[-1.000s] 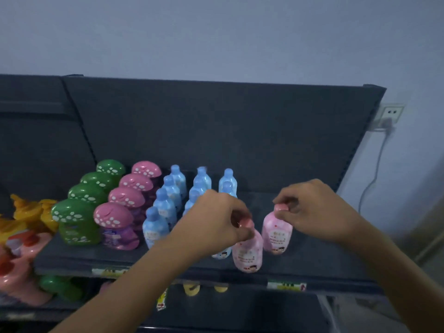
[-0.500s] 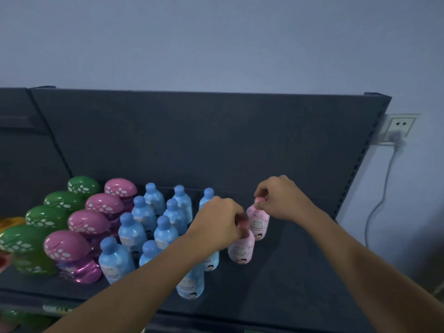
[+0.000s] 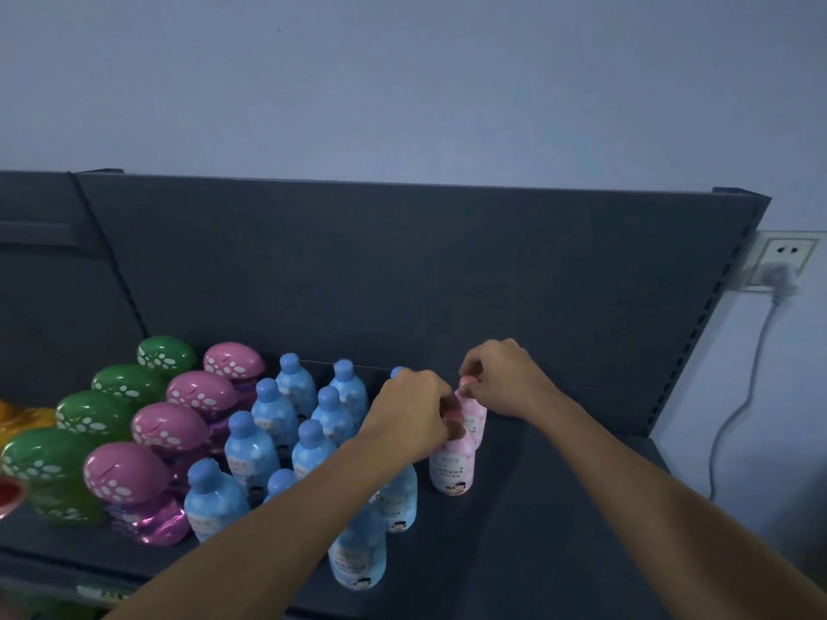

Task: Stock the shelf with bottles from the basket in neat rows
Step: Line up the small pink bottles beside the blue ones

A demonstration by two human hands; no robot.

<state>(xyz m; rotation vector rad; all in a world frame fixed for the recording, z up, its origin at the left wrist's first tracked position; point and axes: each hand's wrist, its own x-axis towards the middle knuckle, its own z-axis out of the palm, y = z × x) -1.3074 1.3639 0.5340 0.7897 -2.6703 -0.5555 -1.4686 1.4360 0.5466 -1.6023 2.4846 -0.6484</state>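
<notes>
Pastel bottles on a dark grey shelf (image 3: 559, 543)
Blue bottles (image 3: 250, 454) have deeper blue caps (image 3: 267, 389); 2 pink bottles (image 3: 452, 463) are pale pink. Green mushroom tops (image 3: 94, 413) and pink mushroom tops (image 3: 168, 427) are white-spotted. Wall (image 3: 402, 82) pale blue-grey; socket (image 3: 783, 257) white.

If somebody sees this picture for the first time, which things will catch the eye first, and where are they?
First the two hands in the middle: the left hand grips the cap of the nearer pink bottle, and the right hand pinches the cap of the farther pink bottle, both standing on the dark shelf. Next, to the left, come the rows of blue bottles, then pink mushroom bottles and green mushroom bottles.
</notes>
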